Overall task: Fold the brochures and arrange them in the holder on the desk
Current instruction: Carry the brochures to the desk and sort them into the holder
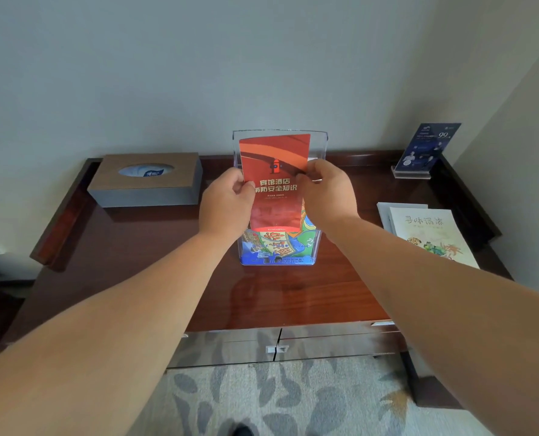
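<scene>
Head view: the person is holding a red fire-safety brochure (pixel 274 184) upright over the clear acrylic holder (pixel 321 147), which is standing near the middle of the wooden desk (pixel 293 294). The left hand (pixel 227 202) is pinching the brochure's left long edge, with its fingers curled round it. The right hand (pixel 327 193) is pinching the right edge at about the same height. The brochure's lower end is overlapping a colourful brochure (pixel 277 243) already sitting in the holder. Which pocket it is entering I cannot tell.

The folded sheet is looking thin, light and glossy, so it is likely bending easily and perhaps slipping under a loose pinch. Gripping both long edges around mid-height, as now, is probably keeping it flat enough to slide in. The holder itself is looking light and may be shifting if pushed.

A tissue box (pixel 148 180) is sitting to the left, and pale booklets (pixel 431 234) and a blue sign card (pixel 428 149) to the right.
</scene>
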`<control>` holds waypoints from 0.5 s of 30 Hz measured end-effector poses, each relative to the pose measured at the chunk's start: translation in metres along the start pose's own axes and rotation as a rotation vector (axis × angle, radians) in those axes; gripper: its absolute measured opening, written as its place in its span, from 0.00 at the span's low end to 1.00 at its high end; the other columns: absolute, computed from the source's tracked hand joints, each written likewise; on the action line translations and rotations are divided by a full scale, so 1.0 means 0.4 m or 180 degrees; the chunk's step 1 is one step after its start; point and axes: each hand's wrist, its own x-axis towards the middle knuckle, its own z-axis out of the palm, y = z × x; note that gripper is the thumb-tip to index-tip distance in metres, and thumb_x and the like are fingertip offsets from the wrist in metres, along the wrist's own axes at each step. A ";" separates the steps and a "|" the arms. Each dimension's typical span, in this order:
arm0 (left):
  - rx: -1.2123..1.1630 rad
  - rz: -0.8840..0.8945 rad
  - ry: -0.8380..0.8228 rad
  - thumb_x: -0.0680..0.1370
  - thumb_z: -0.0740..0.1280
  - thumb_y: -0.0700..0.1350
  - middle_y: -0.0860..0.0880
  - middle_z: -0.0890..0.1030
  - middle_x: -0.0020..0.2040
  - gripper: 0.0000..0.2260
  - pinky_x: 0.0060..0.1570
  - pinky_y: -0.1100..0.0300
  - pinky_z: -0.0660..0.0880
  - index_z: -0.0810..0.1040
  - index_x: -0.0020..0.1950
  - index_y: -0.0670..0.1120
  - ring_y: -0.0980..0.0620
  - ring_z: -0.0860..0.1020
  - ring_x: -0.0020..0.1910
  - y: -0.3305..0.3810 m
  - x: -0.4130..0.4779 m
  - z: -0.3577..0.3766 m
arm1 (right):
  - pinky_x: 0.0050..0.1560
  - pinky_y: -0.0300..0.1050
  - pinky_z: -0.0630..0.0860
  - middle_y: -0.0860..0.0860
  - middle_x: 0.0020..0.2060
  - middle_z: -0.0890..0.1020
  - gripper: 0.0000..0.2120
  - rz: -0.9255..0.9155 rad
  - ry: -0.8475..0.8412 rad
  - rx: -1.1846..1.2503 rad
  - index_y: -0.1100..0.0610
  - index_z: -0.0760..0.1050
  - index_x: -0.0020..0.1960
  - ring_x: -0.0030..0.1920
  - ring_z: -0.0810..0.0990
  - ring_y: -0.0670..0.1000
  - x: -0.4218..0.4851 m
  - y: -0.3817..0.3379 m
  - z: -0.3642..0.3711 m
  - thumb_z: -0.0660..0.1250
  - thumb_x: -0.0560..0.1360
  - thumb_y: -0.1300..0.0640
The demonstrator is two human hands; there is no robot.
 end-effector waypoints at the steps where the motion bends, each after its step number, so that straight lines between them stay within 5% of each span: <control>1: 0.0000 -0.0004 0.0016 0.78 0.63 0.44 0.43 0.81 0.41 0.09 0.44 0.42 0.77 0.75 0.45 0.39 0.41 0.80 0.41 0.000 -0.001 -0.002 | 0.50 0.53 0.78 0.49 0.44 0.83 0.07 -0.0037 -0.0018 -0.0005 0.54 0.80 0.51 0.46 0.81 0.54 0.000 -0.003 0.000 0.63 0.78 0.58; 7: 0.0076 -0.0172 -0.0010 0.77 0.63 0.43 0.43 0.81 0.40 0.08 0.46 0.43 0.76 0.74 0.43 0.38 0.42 0.80 0.42 -0.020 -0.018 -0.003 | 0.44 0.50 0.76 0.50 0.42 0.82 0.06 -0.0067 -0.0157 -0.0152 0.55 0.80 0.49 0.40 0.79 0.55 -0.007 0.022 0.009 0.64 0.77 0.59; 15: 0.0146 -0.0445 -0.0461 0.79 0.63 0.44 0.46 0.82 0.44 0.07 0.48 0.45 0.77 0.76 0.47 0.42 0.43 0.82 0.45 -0.040 -0.026 0.017 | 0.40 0.42 0.73 0.51 0.47 0.83 0.08 0.0215 -0.0309 -0.0694 0.53 0.80 0.52 0.44 0.79 0.53 -0.009 0.070 0.004 0.64 0.77 0.58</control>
